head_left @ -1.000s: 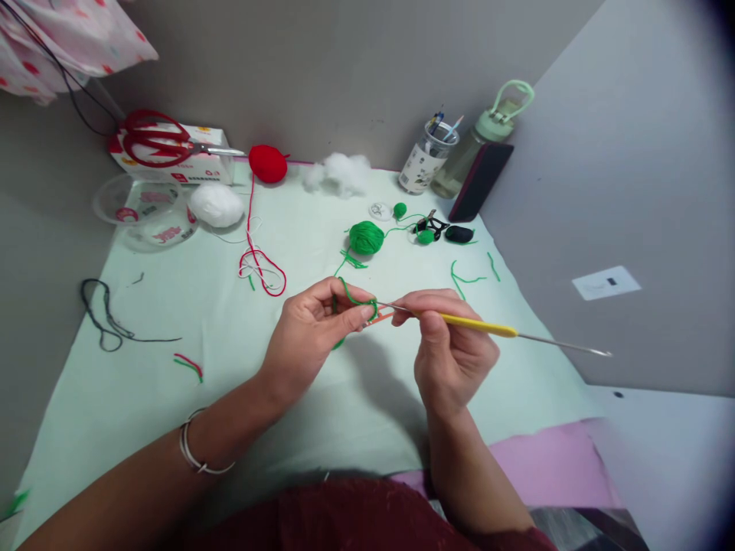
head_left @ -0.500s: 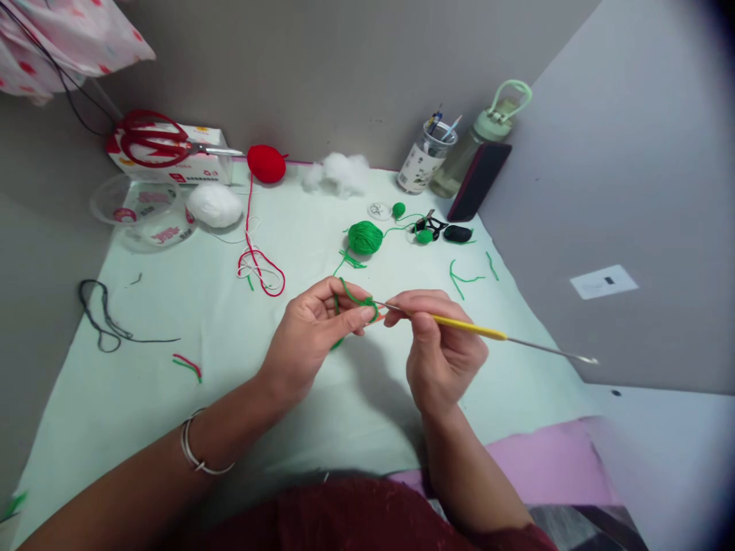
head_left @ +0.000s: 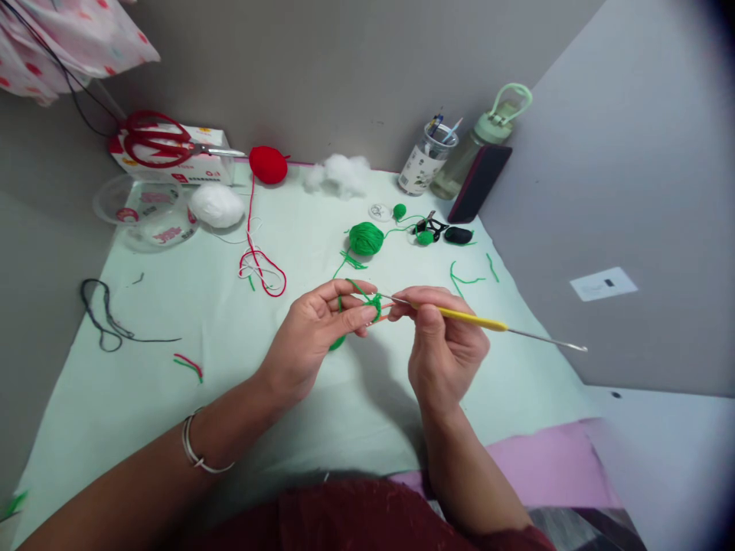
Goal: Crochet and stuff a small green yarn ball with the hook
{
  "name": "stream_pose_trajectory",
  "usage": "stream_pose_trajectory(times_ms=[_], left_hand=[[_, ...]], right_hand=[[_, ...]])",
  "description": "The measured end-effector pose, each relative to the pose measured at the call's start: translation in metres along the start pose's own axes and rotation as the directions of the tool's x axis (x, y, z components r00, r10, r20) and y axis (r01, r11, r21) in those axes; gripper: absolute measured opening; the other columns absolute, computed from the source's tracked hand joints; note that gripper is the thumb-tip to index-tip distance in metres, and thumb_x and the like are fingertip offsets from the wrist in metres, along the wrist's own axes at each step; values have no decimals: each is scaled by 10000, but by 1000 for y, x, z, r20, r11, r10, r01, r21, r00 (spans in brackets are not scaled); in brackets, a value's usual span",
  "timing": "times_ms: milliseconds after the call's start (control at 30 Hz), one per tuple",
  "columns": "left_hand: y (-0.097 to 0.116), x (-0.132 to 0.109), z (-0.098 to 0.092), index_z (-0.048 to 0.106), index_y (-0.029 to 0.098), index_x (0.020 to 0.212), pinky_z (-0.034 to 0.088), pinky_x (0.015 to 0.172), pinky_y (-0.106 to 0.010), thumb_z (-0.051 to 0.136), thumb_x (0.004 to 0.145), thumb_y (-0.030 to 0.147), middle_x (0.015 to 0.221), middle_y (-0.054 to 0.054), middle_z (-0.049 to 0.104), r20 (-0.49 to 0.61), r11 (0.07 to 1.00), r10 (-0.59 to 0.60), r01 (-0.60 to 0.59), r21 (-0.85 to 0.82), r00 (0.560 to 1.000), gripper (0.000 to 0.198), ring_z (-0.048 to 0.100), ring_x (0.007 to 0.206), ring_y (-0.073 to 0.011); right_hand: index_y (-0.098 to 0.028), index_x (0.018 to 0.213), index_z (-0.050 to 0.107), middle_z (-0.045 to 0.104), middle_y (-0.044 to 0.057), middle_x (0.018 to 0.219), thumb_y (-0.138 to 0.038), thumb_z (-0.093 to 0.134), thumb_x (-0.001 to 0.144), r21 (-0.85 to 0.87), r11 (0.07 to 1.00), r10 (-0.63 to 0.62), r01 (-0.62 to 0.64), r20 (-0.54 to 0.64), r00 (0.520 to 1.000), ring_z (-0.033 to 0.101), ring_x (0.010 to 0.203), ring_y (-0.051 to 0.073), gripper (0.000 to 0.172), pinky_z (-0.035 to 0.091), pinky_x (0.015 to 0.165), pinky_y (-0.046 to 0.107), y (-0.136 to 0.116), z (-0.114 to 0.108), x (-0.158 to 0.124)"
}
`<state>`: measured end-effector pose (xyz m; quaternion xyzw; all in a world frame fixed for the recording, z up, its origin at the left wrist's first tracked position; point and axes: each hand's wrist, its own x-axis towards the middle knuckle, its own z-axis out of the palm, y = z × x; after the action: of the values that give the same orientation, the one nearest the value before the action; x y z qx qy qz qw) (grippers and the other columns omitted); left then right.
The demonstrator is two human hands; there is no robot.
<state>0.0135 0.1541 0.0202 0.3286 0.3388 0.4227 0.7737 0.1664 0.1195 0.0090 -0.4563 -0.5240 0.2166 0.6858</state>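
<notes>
Between the thumb and fingers of my left hand [head_left: 321, 329] is a small green crochet piece [head_left: 374, 306], with green yarn looped over the fingers. My right hand [head_left: 445, 340] grips a crochet hook [head_left: 471, 318] by its yellow handle. One metal tip of the hook meets the green piece; the other end points out to the right. A thin orange strand [head_left: 382, 315] stretches between the two hands. Beyond them lies the green yarn ball [head_left: 366, 239], its strand running down to my left hand. Part of the crochet piece is hidden behind my left thumb.
Red yarn [head_left: 269, 165], white yarn [head_left: 217, 205] and white stuffing [head_left: 338, 176] lie along the back. Red scissors [head_left: 158, 141] rest on a box at the left. A pen cup [head_left: 428, 161], a bottle [head_left: 468, 153] and a dark phone [head_left: 481, 184] stand back right.
The hook's far end has swung slightly left and up, and its working tip sits a little higher at the green piece. Both hands keep their grip.
</notes>
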Motion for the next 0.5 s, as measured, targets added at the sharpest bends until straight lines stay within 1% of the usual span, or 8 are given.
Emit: stream_pose_trajectory(times_ms=[100, 200, 367, 500], left_hand=[[0, 0, 0, 806, 188, 1042, 445, 637, -229, 951, 764, 300, 723, 45, 694, -11, 1000, -10, 10, -6, 1000, 333, 612, 652, -71], [2, 0, 1, 800, 184, 994, 440, 628, -231, 965, 738, 298, 710, 45, 689, -27, 1000, -12, 12, -11, 1000, 326, 614, 648, -76], [3, 0, 0, 775, 183, 893, 430, 612, -230, 961, 731, 285, 667, 42, 681, -43, 1000, -3, 3, 6, 999, 267, 608, 632, -84], [3, -1, 0, 771, 184, 877, 424, 616, -227, 915, 778, 264, 653, 41, 675, -41, 1000, -10, 11, 11, 999, 192, 603, 628, -82]], right_hand=[[-251, 1010, 801, 760, 21, 910, -271, 658, 1035, 74, 997, 36, -37, 19, 999, 722, 711, 154, 147, 614, 640, 333, 1, -4, 2], [-247, 1010, 801, 763, 20, 909, -279, 662, 1036, 92, 995, 46, -48, 23, 999, 718, 707, 154, 146, 609, 649, 337, 1, -6, 3], [-246, 1008, 812, 765, 23, 927, -249, 656, 1038, 93, 996, 8, -4, -35, 999, 715, 735, 151, 159, 598, 651, 327, -1, -6, 4], [-241, 1003, 809, 754, 26, 888, -260, 656, 1036, 95, 995, -12, 12, 4, 1000, 709, 728, 167, 157, 586, 622, 340, -1, -6, 3]])
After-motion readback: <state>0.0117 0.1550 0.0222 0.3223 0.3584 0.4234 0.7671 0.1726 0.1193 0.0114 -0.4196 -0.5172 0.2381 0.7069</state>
